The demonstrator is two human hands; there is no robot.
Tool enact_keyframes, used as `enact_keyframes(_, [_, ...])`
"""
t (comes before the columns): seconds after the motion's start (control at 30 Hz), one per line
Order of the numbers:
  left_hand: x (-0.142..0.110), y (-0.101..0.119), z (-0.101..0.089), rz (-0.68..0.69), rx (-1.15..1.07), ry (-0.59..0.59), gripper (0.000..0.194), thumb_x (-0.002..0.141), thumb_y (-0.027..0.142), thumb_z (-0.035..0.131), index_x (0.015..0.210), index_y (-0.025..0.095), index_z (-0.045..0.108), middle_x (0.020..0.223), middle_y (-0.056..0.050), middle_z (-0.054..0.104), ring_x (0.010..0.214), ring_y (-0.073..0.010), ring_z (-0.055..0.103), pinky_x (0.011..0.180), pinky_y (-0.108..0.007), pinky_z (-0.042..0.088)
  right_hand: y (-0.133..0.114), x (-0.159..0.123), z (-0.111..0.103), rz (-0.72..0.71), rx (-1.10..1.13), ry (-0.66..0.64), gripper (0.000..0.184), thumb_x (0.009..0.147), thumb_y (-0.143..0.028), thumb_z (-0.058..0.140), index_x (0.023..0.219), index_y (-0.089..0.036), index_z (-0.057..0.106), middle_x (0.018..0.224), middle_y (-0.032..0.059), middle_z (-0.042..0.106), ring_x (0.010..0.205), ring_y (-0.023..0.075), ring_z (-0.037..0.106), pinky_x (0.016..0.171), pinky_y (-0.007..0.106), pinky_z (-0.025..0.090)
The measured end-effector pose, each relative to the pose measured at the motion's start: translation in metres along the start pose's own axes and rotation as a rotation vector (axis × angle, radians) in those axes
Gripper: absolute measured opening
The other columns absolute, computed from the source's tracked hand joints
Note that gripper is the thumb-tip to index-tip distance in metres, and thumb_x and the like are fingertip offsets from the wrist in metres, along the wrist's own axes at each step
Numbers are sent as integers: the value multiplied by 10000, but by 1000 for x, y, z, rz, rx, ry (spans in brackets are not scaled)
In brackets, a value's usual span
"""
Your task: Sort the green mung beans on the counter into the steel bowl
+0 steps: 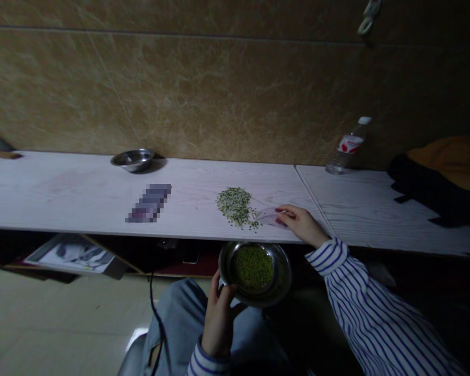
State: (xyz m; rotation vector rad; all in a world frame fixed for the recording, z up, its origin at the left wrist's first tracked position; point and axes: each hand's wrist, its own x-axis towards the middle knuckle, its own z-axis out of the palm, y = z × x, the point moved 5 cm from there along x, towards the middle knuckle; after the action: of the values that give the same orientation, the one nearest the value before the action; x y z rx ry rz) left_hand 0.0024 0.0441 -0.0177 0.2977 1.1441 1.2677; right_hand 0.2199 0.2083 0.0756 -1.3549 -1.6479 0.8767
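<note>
My left hand grips the near left rim of a shiny metal bowl, thumb at the edge, below the table's front edge. Many small green beans lie in the bowl. My right hand is low over the white tabletop, its fingertips drawn together. At its fingertips shows a thin, pale, see-through patch that I cannot make out. Just left of those fingertips, a pile of mixed green beans and white grains is spread on the table, with loose beans scattered at its near right side.
A second metal bowl stands near the wall at the left. In front of it lies a blurred-out flat item. A clear bottle and a dark and orange cloth item stand at the right. Shelves and a cable show below the tabletop.
</note>
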Motion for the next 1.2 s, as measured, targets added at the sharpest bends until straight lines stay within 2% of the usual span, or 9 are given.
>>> enact_keyframes(0.2, [1, -1, 2, 0, 9, 6, 522, 751, 287, 613, 1256, 270, 485, 1229, -94, 545, 1031, -241, 549, 753, -385, 525, -2, -7, 4, -11, -5, -45, 201, 781, -289, 600, 927, -174, 675, 757, 46, 734, 688, 184, 703, 650, 296, 563])
enact_keyframes(0.4, [0, 0, 0, 1, -4, 2, 533, 749, 289, 620, 1265, 274, 484, 1182, -84, 566, 991, -227, 559, 742, -372, 522, -4, -14, -5, -11, -16, -25, 211, 786, -306, 607, 938, -177, 677, 777, 54, 742, 699, 189, 706, 661, 304, 567])
enact_keyframes(0.57, [0, 1, -1, 6, 0, 1, 527, 771, 268, 590, 1282, 271, 462, 1258, -95, 522, 1064, -248, 521, 742, -374, 530, 1, -17, -12, 26, -12, 24, 224, 778, -320, 618, 936, -169, 665, 732, 56, 734, 703, 198, 709, 676, 316, 569])
enact_keyframes(0.73, [1, 0, -1, -3, -1, 4, 543, 772, 297, 603, 1294, 287, 450, 1322, -90, 497, 1123, -261, 502, 745, -372, 531, 3, -24, -8, 15, 4, 14, 234, 775, -360, 636, 924, -182, 661, 726, 50, 734, 700, 197, 710, 667, 315, 571])
enact_keyframes(0.93, [-1, 1, -1, -8, -17, 31, 570, 726, 287, 633, 1275, 275, 482, 1177, -85, 585, 983, -231, 578, 741, -382, 527, 2, -32, -5, 32, 19, 12, 246, 772, -394, 640, 916, -196, 661, 721, 45, 725, 709, 203, 712, 676, 325, 573])
enact_keyframes(1.2, [-2, 1, 1, -5, -10, 50, 594, 691, 295, 643, 1265, 273, 492, 1129, -83, 600, 963, -231, 575, 725, -371, 519, -2, -35, -4, 46, 42, -1, 241, 769, -372, 627, 929, -192, 647, 782, 61, 741, 738, 209, 717, 703, 333, 571])
